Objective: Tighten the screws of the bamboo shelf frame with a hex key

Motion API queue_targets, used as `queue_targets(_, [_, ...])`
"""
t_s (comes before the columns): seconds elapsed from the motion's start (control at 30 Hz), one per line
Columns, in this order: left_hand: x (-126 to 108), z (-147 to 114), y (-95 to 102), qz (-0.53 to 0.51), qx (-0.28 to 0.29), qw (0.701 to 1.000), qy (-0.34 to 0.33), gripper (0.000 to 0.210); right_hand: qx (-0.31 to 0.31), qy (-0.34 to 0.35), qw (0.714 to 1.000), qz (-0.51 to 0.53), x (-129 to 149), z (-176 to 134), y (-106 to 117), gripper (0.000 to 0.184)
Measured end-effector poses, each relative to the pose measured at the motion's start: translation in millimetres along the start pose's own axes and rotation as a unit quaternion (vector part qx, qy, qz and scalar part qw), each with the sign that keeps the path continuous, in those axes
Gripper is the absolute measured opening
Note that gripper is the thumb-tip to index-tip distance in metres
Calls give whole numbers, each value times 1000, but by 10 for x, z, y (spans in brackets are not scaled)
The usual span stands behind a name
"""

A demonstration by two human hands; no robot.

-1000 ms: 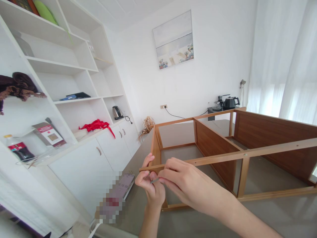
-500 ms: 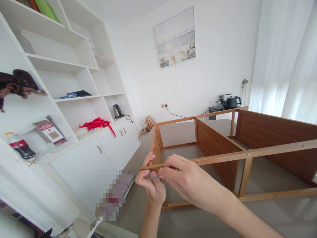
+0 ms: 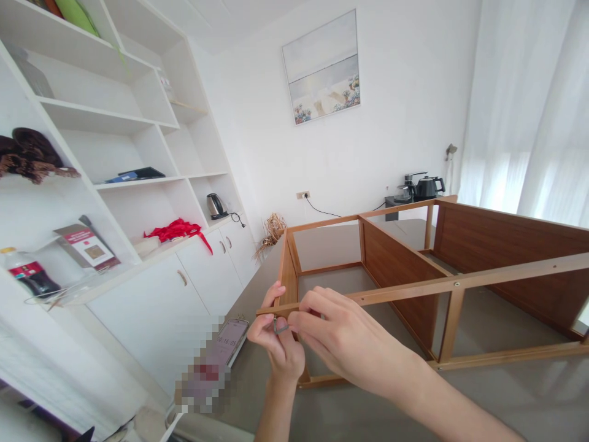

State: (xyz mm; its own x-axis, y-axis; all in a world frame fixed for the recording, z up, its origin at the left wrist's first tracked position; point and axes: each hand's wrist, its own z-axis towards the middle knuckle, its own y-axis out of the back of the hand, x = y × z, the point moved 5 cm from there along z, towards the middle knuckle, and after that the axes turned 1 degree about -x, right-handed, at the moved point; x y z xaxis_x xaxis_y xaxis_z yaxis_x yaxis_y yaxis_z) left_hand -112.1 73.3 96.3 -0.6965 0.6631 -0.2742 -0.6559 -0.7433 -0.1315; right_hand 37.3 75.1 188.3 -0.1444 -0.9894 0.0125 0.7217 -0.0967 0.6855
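We find the left hand (image 3: 283, 353) with its grip clasped on the near-left corner of a brown wooden shelf frame (image 3: 396, 261), apparently to steady it. The right hand (image 3: 340, 325) pinches a small, bent grey metal key (image 3: 278, 331) just below that corner, presumably for leverage. The frame rests on a smooth grey worktop (image 3: 331, 420). We cannot confirm the key's seating, hidden among fingers; the frame's right end is cut off.

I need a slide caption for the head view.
Left hand grips the wooden frame; right hand holds a bent metal tool.
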Motion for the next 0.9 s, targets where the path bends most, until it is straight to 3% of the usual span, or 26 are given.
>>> queue_targets(0.9, [18, 4, 11, -5, 3, 1000, -7, 30, -4, 12, 999, -30, 60, 21, -25, 25])
